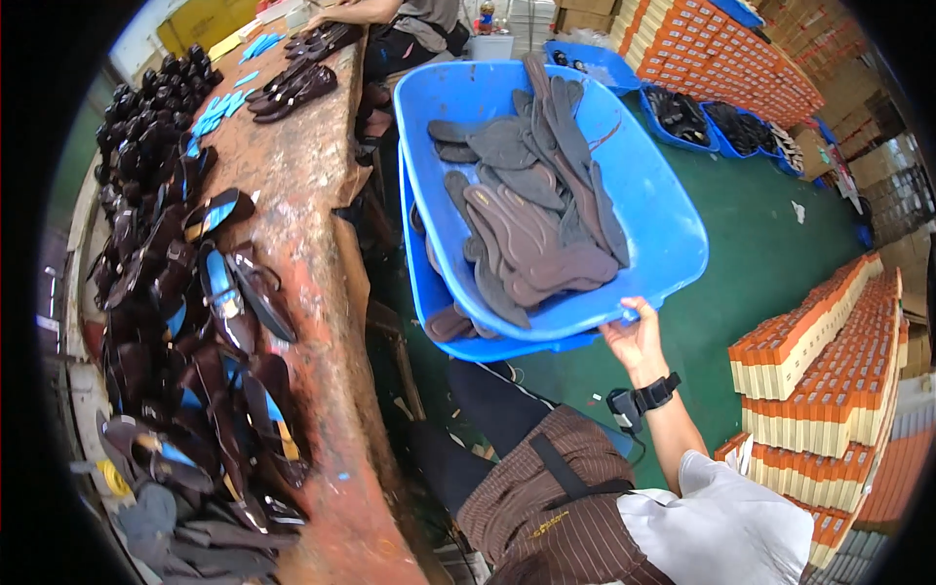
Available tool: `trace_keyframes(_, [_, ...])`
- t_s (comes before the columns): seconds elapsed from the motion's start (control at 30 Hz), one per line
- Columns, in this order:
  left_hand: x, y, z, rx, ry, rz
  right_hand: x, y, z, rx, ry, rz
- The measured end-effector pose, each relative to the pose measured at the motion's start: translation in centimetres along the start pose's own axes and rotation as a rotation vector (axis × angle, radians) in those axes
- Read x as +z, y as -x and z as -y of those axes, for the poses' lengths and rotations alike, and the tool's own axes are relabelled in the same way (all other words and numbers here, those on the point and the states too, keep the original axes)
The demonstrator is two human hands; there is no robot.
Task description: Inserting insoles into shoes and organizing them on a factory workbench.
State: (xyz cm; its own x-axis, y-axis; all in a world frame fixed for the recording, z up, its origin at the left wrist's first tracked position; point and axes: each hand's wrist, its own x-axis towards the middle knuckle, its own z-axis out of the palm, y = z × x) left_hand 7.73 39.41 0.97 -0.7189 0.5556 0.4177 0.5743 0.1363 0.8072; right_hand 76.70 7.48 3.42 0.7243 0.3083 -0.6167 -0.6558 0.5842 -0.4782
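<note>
**Upper blue tub (668, 239) of insoles (517, 229) gripped at its rim by the right hand (636, 339)**

The near right corner of the upper blue tub is held by the right hand, its fingers curled over the rim. A black strap (658, 393) is worn on that wrist. The left hand is not shown, so its state cannot be told. Brown and dark grey insoles are heaped loosely inside the tub, which is set over a lower blue tub (424, 288); more insoles are partly seen there. Whether the upper tub is borne by the lower one cannot be told.

To the left, a worn workbench (317, 195) is crowded with dark shoes (229, 297), and blue strips (219, 114) are scattered toward its far end. Beyond them, a forearm (356, 12) of another person is stretched over the bench. To the right, orange and cream boxes (809, 429) are stacked in rows. Further tubs (678, 122), filled with dark items, are lined up on the green floor (746, 219).
</note>
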Motion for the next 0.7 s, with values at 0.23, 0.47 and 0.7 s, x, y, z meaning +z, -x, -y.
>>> trace_keyframes(0.23, [-5.2, 5.0, -1.8, 0.023, 0.043, -0.114, -3.6, 5.0, 10.4, -0.171, 0.011, 0.092])
trace_keyframes(0.47, [-4.6, 8.9, 0.4, 0.097, 0.039, 0.063, -9.1, 9.9, 20.8, -0.379, 0.187, 0.113])
trace_keyframes(0.7, [-2.4, 16.6, -0.7, 0.256, -0.148, 0.406, -17.6, 9.7, 28.4, -0.517, -0.024, 0.080])
